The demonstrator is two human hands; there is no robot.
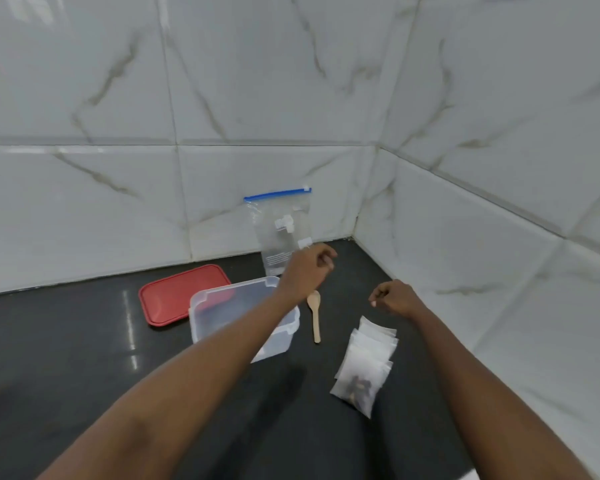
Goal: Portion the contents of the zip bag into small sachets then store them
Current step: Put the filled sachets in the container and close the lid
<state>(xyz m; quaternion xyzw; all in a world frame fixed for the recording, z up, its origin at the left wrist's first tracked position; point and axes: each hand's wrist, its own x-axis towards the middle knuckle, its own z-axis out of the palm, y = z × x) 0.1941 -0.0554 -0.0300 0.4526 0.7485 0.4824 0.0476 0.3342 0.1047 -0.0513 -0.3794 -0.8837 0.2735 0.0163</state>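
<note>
A clear zip bag (pixel 281 230) with a blue slider stands upright against the back wall; it looks nearly empty. My left hand (pixel 309 266) hovers just in front of the bag's lower right corner, fingers curled, with nothing visible in it. My right hand (pixel 394 299) is curled into a loose fist above the counter, also holding nothing I can see. Below it, several small white sachets (pixel 366 362) lie overlapped in a row; the nearest one shows dark contents. A wooden spoon (pixel 315 315) lies flat between the hands.
A clear plastic container (pixel 205 311) sits under my left forearm, its inside mostly hidden. Its red lid (pixel 177 294) lies flat behind it to the left. The black counter (pixel 66 358) ends at tiled walls behind and on the right, forming a corner.
</note>
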